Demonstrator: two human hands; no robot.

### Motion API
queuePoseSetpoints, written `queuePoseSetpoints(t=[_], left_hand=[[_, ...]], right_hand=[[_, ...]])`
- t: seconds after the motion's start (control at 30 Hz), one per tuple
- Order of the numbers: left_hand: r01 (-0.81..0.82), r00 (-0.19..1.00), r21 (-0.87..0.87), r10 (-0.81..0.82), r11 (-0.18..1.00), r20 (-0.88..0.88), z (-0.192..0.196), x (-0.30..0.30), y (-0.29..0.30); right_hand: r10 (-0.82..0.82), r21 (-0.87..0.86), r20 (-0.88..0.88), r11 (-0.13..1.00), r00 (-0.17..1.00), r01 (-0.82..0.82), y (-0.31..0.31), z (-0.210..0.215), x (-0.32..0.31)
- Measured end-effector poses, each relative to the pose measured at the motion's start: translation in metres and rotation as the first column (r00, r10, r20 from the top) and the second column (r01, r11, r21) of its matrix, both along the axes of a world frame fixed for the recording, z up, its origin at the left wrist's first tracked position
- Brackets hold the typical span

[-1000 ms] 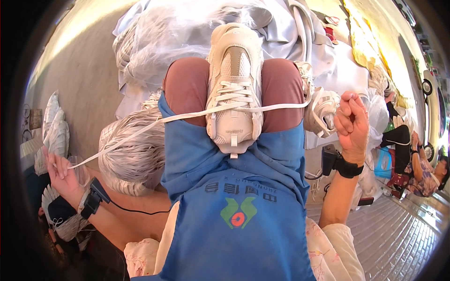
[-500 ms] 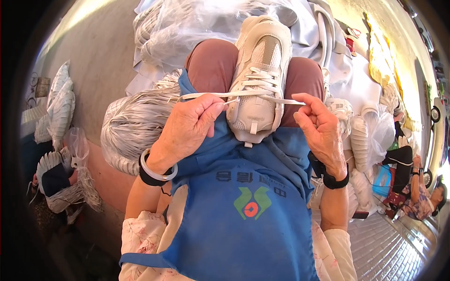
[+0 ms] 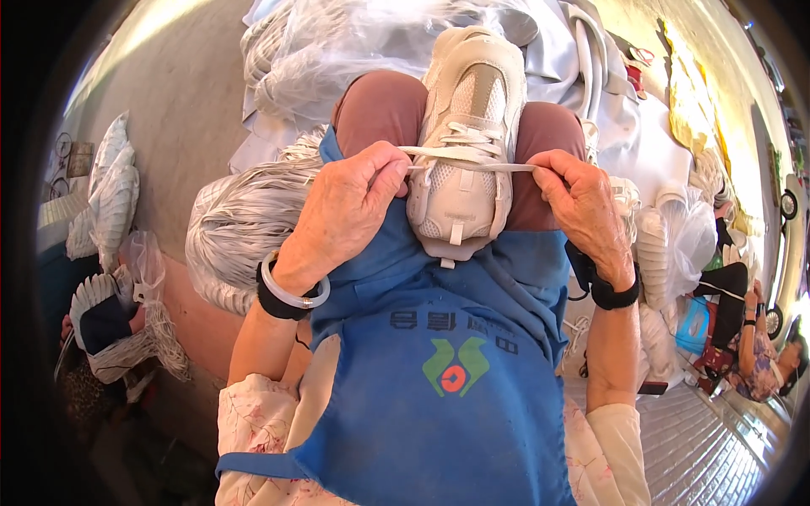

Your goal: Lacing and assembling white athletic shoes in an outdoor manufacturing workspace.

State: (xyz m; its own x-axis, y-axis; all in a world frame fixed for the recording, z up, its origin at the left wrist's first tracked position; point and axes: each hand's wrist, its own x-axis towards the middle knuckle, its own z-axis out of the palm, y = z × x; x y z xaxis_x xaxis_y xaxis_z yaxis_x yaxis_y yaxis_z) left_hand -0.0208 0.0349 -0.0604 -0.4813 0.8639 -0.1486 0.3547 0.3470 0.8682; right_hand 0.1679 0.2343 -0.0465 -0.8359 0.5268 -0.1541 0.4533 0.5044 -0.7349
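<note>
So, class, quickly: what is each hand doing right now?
Left hand: closed, pinching the left end of the white shoelace.
Right hand: closed, pinching the lace's right end over the sneaker.

One white sneaker (image 3: 467, 135) lies on the lap, with one white shoelace (image 3: 472, 166) across it. Two hands hold that lace: the left hand (image 3: 350, 211) and the right hand (image 3: 582, 207). One blue apron (image 3: 439, 379) is visible, and one bundle of white laces (image 3: 240, 223) beside it.
</note>
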Motion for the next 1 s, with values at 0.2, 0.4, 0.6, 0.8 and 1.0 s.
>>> queuePoseSetpoints(t=[0.2, 0.4, 0.6, 0.8, 1.0], left_hand=[[0.017, 0.998, -0.027, -0.015, 1.0, 0.068, 0.002, -0.006, 0.006], [0.067, 0.996, -0.064, -0.062, 0.996, 0.069, 0.009, -0.014, 0.014], [0.149, 0.988, -0.036, -0.147, 0.988, 0.052, 0.006, -0.012, 0.021], [0.051, 0.999, -0.025, -0.051, 0.998, 0.02, -0.001, -0.014, 0.017], [0.006, 1.0, 0.0, -0.006, 1.0, 0.02, 0.0, -0.005, 0.022]], right_hand=[[-0.309, -0.281, -0.046, 0.916, 0.95, 0.285, -0.008, 0.008, 0.012], [-0.182, -0.587, 0.07, 0.788, 0.981, 0.188, -0.017, 0.02, 0.018], [-0.192, -0.421, -0.076, 0.896, 0.978, 0.142, -0.031, 0.011, 0.015], [-0.201, -0.371, -0.186, 0.921, 0.962, 0.12, -0.032, 0.01, 0.01], [-0.338, -0.434, -0.171, 0.869, 0.926, 0.237, -0.035, 0.003, 0.003]])
